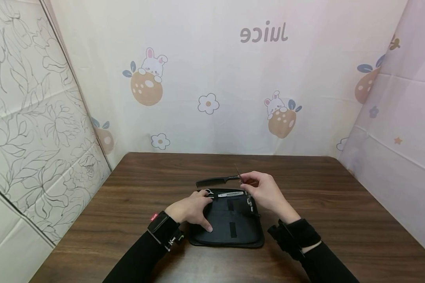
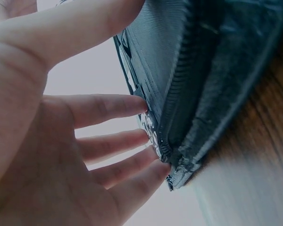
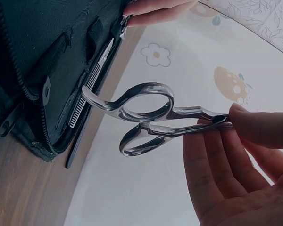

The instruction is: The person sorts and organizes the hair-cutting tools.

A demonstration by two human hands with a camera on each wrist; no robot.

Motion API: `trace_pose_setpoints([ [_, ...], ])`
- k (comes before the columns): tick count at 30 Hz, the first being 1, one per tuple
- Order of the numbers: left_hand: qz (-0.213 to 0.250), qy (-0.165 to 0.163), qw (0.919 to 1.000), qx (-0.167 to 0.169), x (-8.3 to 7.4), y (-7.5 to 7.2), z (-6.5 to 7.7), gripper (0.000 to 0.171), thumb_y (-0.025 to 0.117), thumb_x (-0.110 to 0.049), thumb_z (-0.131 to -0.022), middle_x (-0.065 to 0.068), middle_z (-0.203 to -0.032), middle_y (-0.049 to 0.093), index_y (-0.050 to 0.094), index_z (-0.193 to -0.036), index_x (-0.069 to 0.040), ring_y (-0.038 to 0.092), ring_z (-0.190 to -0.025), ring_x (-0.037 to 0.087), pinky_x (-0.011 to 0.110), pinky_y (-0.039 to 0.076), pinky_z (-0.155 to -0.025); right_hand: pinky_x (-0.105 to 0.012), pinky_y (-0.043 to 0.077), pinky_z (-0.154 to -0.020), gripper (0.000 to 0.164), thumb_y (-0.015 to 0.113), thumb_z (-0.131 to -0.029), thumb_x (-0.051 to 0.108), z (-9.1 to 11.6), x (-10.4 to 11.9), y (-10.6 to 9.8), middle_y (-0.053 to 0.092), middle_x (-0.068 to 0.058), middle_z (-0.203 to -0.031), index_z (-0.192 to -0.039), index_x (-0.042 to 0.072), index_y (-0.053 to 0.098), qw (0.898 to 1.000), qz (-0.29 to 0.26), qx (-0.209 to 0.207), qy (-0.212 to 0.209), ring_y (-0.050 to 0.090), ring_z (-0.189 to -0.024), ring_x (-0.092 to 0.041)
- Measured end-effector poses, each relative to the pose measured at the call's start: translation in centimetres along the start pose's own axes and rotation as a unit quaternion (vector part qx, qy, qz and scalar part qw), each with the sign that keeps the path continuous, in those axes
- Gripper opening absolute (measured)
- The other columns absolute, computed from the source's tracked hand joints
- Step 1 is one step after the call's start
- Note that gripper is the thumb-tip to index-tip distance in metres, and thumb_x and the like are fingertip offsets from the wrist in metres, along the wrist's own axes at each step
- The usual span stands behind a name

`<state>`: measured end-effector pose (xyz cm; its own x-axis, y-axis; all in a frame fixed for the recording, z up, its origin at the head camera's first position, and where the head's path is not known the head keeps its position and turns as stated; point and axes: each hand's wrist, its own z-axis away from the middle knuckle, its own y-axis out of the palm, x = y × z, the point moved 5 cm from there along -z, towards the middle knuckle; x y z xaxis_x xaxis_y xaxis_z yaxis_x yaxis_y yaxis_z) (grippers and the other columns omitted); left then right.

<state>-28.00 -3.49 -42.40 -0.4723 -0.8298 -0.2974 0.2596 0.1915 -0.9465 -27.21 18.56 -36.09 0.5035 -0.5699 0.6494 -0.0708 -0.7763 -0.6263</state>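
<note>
A pair of silver hair scissors is pinched near the pivot between the thumb and fingers of my right hand. Its finger rings point toward the black zip case, over the case's far right corner. My left hand rests on the left side of that case, fingers nearly straight and spread, with the fingertips at its edge. Thinning scissors lie along the case's far edge, the toothed blade showing in the right wrist view. Their handle is beside my left fingers.
Just beyond the case a black comb lies on the brown wooden table. Zip pulls stick out from the case's corner. Printed curtains hang behind the table and along both sides.
</note>
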Motion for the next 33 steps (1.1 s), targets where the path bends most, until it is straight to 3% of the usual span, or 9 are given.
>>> trace_pose_setpoints([
  [20, 0.011, 0.022, 0.9997, 0.01, -0.25, 0.29, -0.46, 0.082, 0.092, -0.04, -0.074, 0.012, -0.16, 0.034, 0.058, -0.143, -0.011, 0.032, -0.146, 0.031, 0.047, 0.041, -0.109, -0.035, 0.056, -0.077, 0.027, 0.072, -0.093, 0.002, 0.01, -0.33, 0.05, 0.072, -0.007, -0.103, -0.12, 0.002, 0.072, 1.0, 0.012, 0.006, 0.004, 0.069, -0.09, -0.022],
  [33, 0.005, 0.016, 0.9998, 0.008, -0.17, 0.18, -0.38, 0.083, 0.092, -0.042, -0.073, 0.011, -0.158, 0.036, 0.058, -0.142, -0.01, 0.034, -0.145, 0.032, 0.047, 0.042, -0.108, -0.038, 0.057, -0.078, 0.024, 0.072, -0.092, -0.001, -0.07, -0.35, 0.19, 0.072, -0.005, -0.1, -0.116, 0.003, 0.073, 0.999, 0.027, 0.012, -0.014, 0.069, -0.089, -0.022],
])
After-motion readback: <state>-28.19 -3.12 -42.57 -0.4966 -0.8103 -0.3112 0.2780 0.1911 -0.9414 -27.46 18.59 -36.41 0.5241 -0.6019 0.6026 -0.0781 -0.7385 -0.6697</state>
